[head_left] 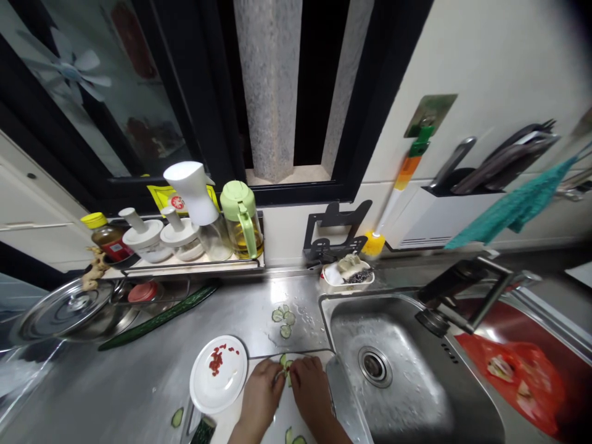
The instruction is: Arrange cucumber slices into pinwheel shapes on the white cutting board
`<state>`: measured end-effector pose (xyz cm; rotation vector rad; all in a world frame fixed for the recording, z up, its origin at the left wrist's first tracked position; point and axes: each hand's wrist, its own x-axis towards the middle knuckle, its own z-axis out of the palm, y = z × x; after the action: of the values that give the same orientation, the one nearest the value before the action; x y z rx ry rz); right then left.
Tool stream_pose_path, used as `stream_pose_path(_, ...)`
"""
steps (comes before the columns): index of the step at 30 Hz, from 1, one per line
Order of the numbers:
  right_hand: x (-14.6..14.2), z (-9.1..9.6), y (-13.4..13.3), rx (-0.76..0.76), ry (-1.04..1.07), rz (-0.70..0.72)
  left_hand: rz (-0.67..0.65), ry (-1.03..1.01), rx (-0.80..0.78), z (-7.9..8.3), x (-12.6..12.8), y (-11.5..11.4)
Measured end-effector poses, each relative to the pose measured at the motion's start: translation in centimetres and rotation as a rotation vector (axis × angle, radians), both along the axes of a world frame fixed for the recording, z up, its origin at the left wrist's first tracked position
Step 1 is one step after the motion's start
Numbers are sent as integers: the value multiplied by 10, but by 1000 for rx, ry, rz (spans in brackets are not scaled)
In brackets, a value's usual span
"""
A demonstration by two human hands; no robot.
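Over the white cutting board, my left hand and my right hand meet with fingers closed on cucumber slices. The fingers hide most of these slices. More cucumber slices lie at the board's near edge. Left of my left hand sits a white plate with small red pieces on it. A cut cucumber piece rests below the plate. Along the board's right side, by my right hand, lies a flat greyish object, its kind unclear.
Loose cucumber slices lie on the steel counter behind the board. A whole cucumber lies back left, below a rack of condiment jars. To the right are the sink, the faucet and a red plastic bag.
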<state>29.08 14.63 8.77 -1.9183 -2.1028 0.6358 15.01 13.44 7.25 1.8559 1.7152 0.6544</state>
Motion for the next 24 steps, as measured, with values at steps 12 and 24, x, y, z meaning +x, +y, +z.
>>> stream_pose_path(12,-1,-7,-1,1,-10,-4,21,-18,-6,-7,8,4)
stream_pose_path(24,-1,-6,1,17,10,14,26,-6,-48,0,6,5)
